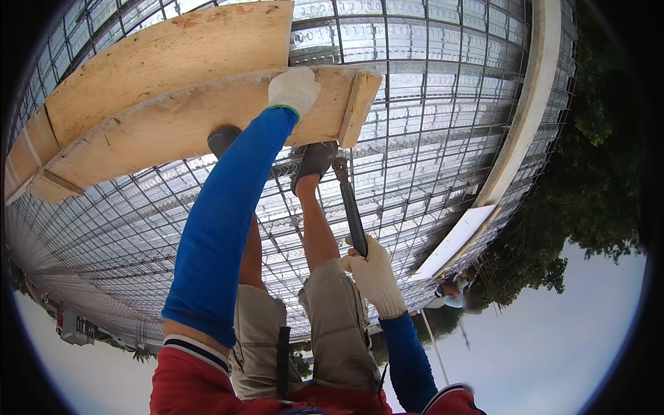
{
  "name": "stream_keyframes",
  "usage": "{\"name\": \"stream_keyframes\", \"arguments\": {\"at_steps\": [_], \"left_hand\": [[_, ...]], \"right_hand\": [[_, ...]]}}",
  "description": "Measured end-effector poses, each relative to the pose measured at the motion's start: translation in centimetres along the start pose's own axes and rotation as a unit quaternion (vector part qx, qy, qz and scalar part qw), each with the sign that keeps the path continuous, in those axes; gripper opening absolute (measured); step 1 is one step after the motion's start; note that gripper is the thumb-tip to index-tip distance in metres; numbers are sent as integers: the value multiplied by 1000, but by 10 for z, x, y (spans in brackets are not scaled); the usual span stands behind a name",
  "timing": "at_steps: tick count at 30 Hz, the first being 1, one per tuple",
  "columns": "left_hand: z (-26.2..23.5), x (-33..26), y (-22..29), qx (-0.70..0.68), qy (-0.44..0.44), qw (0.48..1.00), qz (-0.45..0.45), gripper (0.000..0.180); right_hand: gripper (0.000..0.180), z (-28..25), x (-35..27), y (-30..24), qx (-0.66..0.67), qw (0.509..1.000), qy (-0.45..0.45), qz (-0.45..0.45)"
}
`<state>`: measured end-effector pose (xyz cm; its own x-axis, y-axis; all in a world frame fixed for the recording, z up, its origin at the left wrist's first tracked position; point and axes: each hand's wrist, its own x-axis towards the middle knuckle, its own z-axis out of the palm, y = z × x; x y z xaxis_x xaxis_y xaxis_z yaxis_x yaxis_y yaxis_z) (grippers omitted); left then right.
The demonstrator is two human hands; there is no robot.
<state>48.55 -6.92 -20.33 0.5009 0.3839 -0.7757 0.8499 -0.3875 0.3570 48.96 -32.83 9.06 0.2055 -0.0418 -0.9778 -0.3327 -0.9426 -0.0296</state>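
My left hand [294, 90], in a white knit glove, is closed on the upper edge of a long wooden board [173, 119]. A short wooden cleat [361, 109] crosses that board's right end, and another cleat [62, 181] crosses it near the left. My right hand [377, 277], gloved as well, grips the dark handle of a hammer-like tool [353, 214]. The tool points away from me; its small rusty brown head is near the board's lower edge, beside my right shoe. How my left fingers sit behind the board is hidden.
A steel bar grid [429, 131] lies over shiny ribbed metal decking under my feet [317, 162]. A wider plywood sheet [173, 59] lies beyond the board. To the right run a long timber [519, 117] and a white panel [454, 242]. Another person [454, 290] is beyond the panel.
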Motion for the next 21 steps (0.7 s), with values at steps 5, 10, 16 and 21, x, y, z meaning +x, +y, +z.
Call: {"name": "stream_keyframes", "arguments": {"at_steps": [5,10,16,21], "left_hand": [[24,-40,-22,-296,-52,954,16,52],[16,-121,8,-654,-194,729,-51,35],[19,-164,33,-682,-114,720,-60,25],[3,-171,27,-679,-131,717,-91,13]], "right_hand": [[50,-19,-17,7,216,966,21,141],[35,-11,-2,-12,183,981,-28,62],[28,6,-21,-15,135,990,-37,15],[45,-2,-17,1,56,995,-66,-51]]}}
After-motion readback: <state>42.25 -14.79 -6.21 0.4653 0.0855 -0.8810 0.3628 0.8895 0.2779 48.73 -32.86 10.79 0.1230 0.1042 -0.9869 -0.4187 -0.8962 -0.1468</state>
